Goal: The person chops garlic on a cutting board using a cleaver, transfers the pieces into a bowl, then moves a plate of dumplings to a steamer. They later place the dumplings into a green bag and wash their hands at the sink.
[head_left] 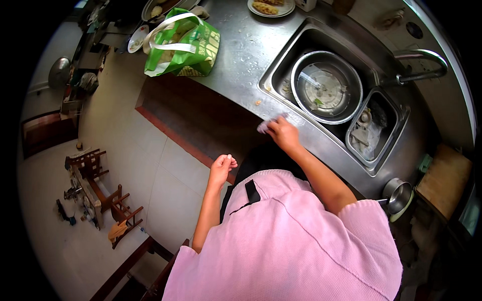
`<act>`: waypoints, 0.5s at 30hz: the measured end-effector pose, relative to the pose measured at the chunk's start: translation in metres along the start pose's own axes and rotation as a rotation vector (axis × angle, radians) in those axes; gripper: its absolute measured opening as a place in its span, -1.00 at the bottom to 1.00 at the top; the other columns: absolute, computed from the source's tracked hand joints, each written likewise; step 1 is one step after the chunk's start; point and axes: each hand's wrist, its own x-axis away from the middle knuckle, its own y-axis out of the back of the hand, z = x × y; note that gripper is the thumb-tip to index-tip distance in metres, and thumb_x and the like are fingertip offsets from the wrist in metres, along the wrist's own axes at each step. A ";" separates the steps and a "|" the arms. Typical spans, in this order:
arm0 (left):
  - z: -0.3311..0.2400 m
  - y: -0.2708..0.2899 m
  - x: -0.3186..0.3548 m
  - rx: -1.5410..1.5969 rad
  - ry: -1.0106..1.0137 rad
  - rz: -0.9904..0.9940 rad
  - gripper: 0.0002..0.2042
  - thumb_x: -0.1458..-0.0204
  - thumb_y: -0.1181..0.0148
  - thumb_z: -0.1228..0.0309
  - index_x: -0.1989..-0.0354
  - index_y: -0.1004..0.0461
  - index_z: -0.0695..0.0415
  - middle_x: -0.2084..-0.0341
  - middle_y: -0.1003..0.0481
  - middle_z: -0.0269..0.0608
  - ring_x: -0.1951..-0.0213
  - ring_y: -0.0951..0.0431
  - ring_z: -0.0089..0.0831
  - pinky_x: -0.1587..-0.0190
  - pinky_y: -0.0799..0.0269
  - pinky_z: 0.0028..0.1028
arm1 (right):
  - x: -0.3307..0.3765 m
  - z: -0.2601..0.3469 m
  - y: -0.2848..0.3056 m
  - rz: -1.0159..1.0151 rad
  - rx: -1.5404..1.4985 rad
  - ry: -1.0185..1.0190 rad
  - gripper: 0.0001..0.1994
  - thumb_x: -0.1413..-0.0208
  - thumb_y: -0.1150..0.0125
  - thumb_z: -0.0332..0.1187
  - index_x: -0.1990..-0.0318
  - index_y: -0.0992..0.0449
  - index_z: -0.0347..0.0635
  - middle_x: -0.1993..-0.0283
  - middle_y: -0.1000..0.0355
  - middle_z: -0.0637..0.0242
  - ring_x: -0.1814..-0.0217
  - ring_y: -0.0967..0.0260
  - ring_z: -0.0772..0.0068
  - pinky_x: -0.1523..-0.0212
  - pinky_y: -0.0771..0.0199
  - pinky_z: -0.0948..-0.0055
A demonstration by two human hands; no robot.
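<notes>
My right hand (284, 134) is closed on a small greyish-purple cloth (263, 127), slightly blurred, at the front edge of the steel counter (237, 70). An orange food scrap (258, 103) lies on the counter just beyond it. My left hand (221, 169) hovers apart from the counter, over the floor side, with its fingers curled in and nothing showing in them. Right of the cloth is the sink (281, 67), where a round metal basin (359, 83) holds water and a few floating scraps.
A green shopping bag (206, 47) with white handles stands at the counter's left edge. A plate (273, 12) of food sits at the back. The faucet (427, 52) arches over a small side basin (370, 163) with a plastic bag. A saucepan (397, 194) is at the right; wooden chairs (120, 205) stand left.
</notes>
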 end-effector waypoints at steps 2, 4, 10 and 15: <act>-0.004 0.009 -0.001 0.003 -0.009 -0.032 -0.75 -0.06 0.11 0.21 0.46 -0.36 0.12 0.51 -0.43 -0.33 0.42 -0.44 -0.57 0.32 -0.29 -0.60 | -0.044 0.014 -0.021 -0.068 -0.030 -0.052 -0.86 0.21 -0.20 -0.26 0.43 -0.46 0.06 0.45 -0.30 0.35 0.44 -0.32 0.25 0.47 -0.34 0.32; -0.004 0.020 0.003 0.007 -0.006 -0.060 -0.76 -0.07 0.11 0.21 0.46 -0.36 0.12 0.51 -0.43 -0.33 0.41 -0.44 -0.56 0.32 -0.29 -0.60 | -0.077 0.014 -0.033 -0.199 -0.080 -0.148 -0.87 0.20 -0.19 -0.25 0.43 -0.46 0.03 0.46 -0.32 0.33 0.44 -0.32 0.24 0.46 -0.34 0.32; -0.004 0.065 -0.011 0.130 0.080 -0.148 -0.78 -0.06 0.09 0.22 0.43 -0.35 0.11 0.50 -0.42 -0.32 0.41 -0.44 -0.54 0.33 -0.31 -0.58 | -0.120 -0.114 0.015 -0.585 -0.137 -0.669 -0.80 0.12 -0.10 -0.23 0.44 -0.44 -0.18 0.52 -0.37 0.19 0.45 -0.33 0.20 0.39 -0.30 0.30; -0.012 0.097 -0.060 0.144 0.139 -0.098 -0.81 -0.06 0.09 0.26 0.36 -0.35 0.10 0.48 -0.42 -0.34 0.41 -0.44 -0.57 0.35 -0.31 -0.60 | -0.105 0.010 0.034 -0.383 -0.193 -0.409 -0.85 0.17 -0.16 -0.33 0.47 -0.40 -0.19 0.58 -0.32 0.23 0.55 -0.28 0.27 0.52 -0.28 0.37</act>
